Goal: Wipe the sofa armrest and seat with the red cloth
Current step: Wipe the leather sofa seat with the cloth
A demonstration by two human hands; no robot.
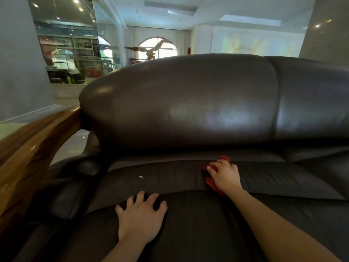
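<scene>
A dark brown leather sofa fills the view, with its seat cushion [170, 178] in front of me and its backrest [188, 103] behind. The wooden armrest [32, 148] runs along the left side. My right hand [225, 175] presses the red cloth [212, 183] flat on the seat, close to the crease under the backrest; most of the cloth is hidden beneath the hand. My left hand [140, 217] rests palm down on the front part of the seat, fingers spread, holding nothing.
A small pale speck [140, 177] lies on the seat left of the cloth. A second backrest cushion [311, 99] continues to the right. Behind the sofa are a mirrored wall with shelves [75, 53] and an arched window [157, 47].
</scene>
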